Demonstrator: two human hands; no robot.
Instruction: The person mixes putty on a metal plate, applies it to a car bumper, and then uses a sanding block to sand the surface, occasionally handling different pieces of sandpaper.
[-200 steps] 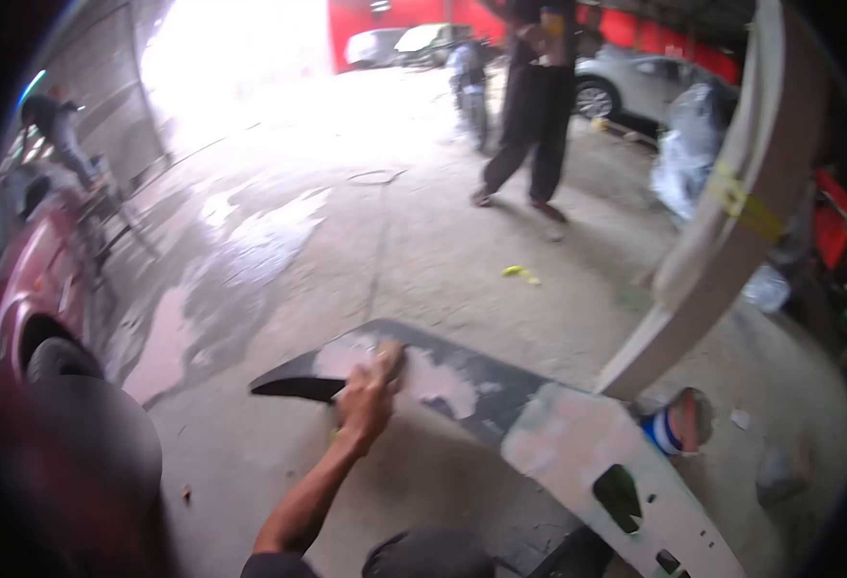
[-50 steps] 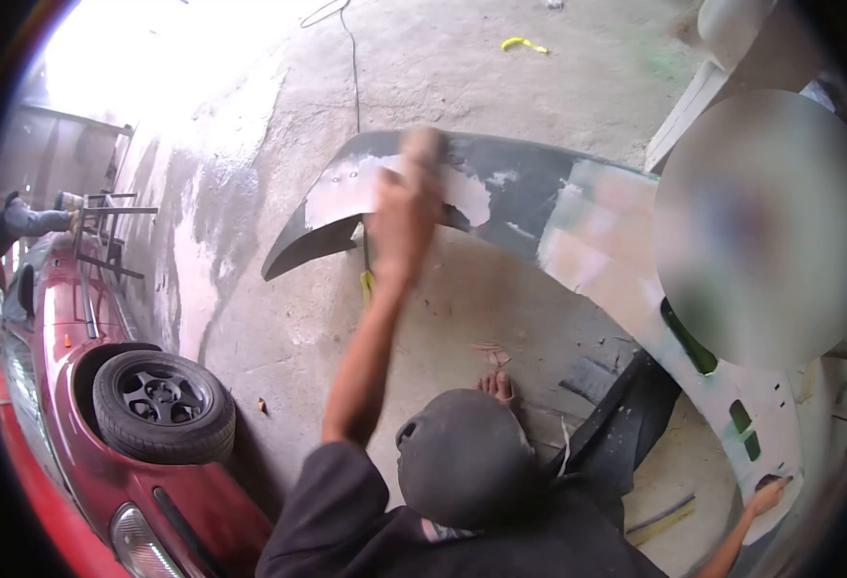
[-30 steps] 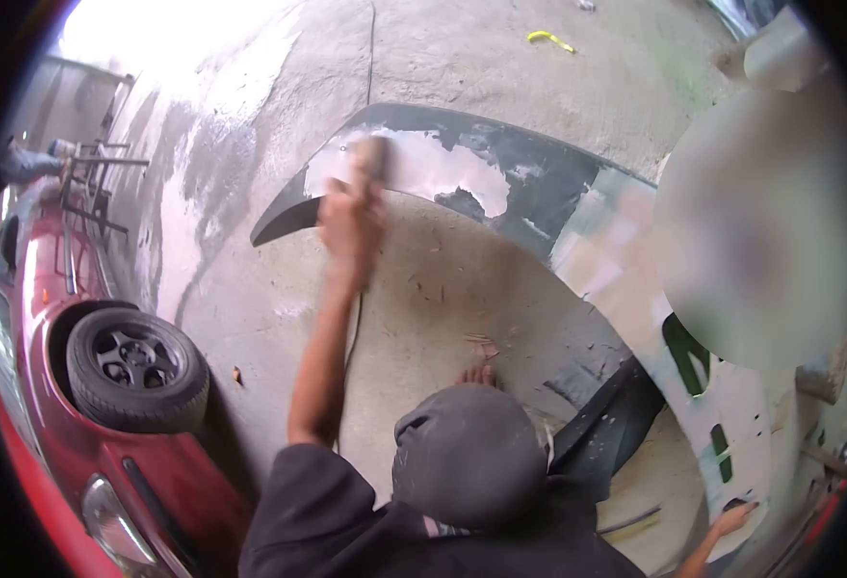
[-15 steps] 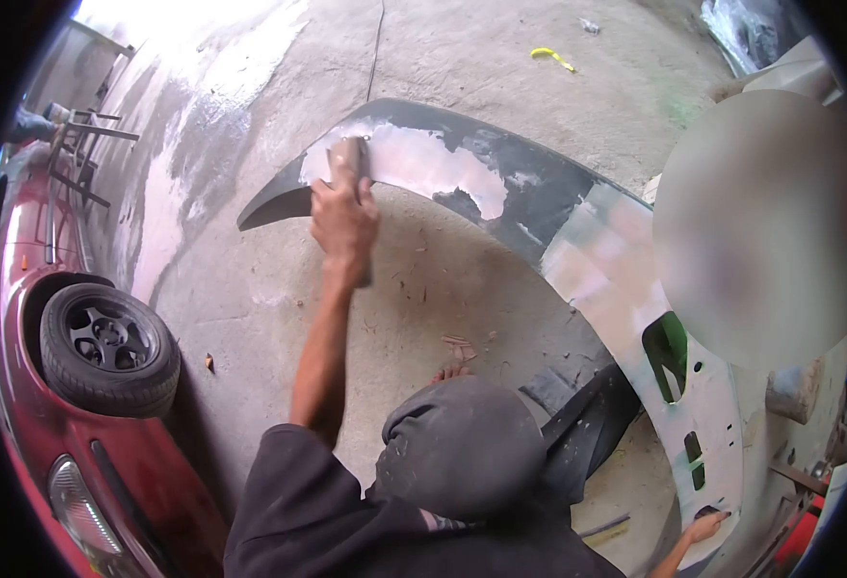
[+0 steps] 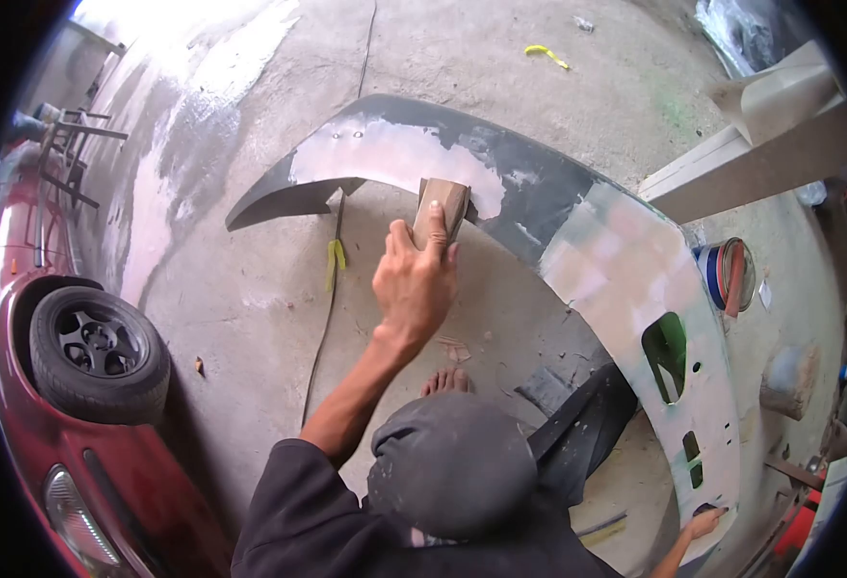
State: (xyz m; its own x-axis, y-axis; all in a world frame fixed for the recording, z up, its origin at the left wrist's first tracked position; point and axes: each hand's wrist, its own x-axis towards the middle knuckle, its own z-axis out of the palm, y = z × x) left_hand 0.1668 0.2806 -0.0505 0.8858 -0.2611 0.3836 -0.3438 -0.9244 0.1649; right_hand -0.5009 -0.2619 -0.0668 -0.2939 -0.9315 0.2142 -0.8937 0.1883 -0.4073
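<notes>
My left hand [image 5: 414,284] is closed round a brown block [image 5: 445,204], with one finger stretched along its top. The block lies at the lower edge of a long curved panel [image 5: 529,207], near the right part of its pale pink patch [image 5: 375,154]. This panel is dark grey at the left and pale, with several cut-outs, at the right. At its lower right end, my right hand [image 5: 703,523] grips the edge beside a small opening. Its fingertips are partly hidden.
A red car [image 5: 86,443] with a black wheel [image 5: 101,337] is at the left. Right of the panel are a blue-and-white can [image 5: 715,275], a tub [image 5: 789,380] and a pale beam [image 5: 741,173]. A cable [image 5: 322,337] and yellow strip [image 5: 547,55] lie on the floor. A dark cap [image 5: 454,462] shows below.
My left hand and the block have moved right, from the patch's left part to its lower edge farther right. My right hand stays at the panel's end. The can and beam now show at the right.
</notes>
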